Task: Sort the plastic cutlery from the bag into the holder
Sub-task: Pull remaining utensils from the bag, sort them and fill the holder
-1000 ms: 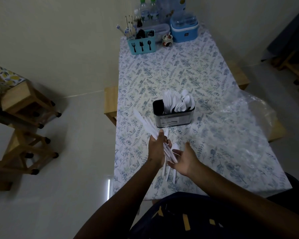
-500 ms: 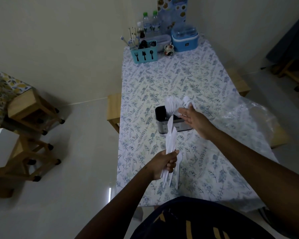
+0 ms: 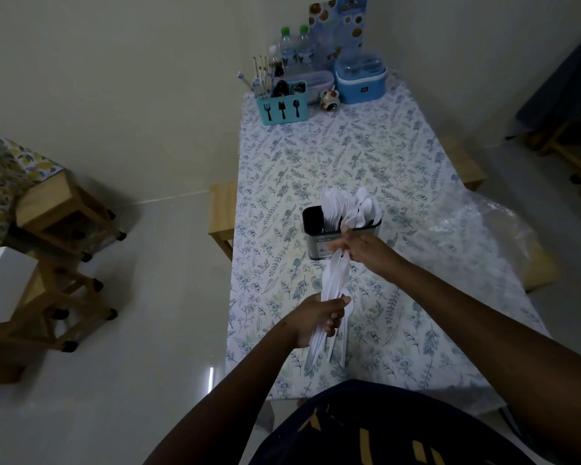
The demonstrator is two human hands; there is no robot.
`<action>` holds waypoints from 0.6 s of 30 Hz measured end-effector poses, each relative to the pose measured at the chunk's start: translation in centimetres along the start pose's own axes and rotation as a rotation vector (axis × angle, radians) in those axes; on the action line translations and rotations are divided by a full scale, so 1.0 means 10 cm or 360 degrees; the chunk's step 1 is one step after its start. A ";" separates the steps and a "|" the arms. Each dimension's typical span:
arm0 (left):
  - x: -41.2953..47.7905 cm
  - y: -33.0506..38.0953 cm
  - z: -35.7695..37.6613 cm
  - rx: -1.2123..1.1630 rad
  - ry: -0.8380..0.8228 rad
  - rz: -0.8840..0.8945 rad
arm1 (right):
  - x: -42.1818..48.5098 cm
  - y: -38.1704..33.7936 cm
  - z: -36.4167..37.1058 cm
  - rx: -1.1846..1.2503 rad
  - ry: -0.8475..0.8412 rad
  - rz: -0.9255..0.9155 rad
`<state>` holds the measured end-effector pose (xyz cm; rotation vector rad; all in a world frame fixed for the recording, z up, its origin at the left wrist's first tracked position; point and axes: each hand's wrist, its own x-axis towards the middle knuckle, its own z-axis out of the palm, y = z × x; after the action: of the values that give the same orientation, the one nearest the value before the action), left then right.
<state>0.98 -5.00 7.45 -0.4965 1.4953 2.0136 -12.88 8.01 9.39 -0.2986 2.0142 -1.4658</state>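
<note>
A floral-clothed worktop (image 3: 316,156) runs back to a pale wall. Above its near edge the left grip (image 3: 317,318) is closed round the lower half of an upright cutlery bundle (image 3: 332,285) of white plastic. The right grip (image 3: 359,248) pinches the bundle's top, just before the metal holder (image 3: 319,245), whose right compartment holds white spoons (image 3: 346,206). A clear bag (image 3: 477,223) lies rightward.

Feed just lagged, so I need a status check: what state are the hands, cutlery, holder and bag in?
Left hand: grips the cutlery bundle low down.
Right hand: pinches the bundle's top end.
Cutlery bundle: held tilted above the table.
Holder: upright, left compartment dark, rest holding white spoons.
Plastic bag: slack, contents unclear.
</note>
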 end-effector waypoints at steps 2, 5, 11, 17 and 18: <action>0.01 0.01 0.00 0.0007 0.0011 -0.0005 | 0.00 0.05 0.01 -0.0010 -0.0004 0.0014; 0.01 0.00 -0.01 0.0021 0.0019 -0.0025 | -0.04 0.06 0.00 -0.0005 -0.0025 0.0034; 0.02 -0.05 -0.05 0.0035 0.0033 -0.0062 | -0.17 0.06 -0.01 0.0007 -0.0205 0.0094; 0.02 -0.09 -0.09 -0.0007 0.0054 -0.0088 | -0.15 0.14 0.02 -0.0008 -0.0216 0.0168; 0.03 -0.08 -0.11 -0.0037 0.0101 -0.0096 | -0.13 0.19 0.02 0.0062 -0.0150 0.0177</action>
<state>1.22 -5.81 6.32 -0.6129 1.4778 1.9872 -11.48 9.21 8.08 -0.2314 1.8948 -1.3944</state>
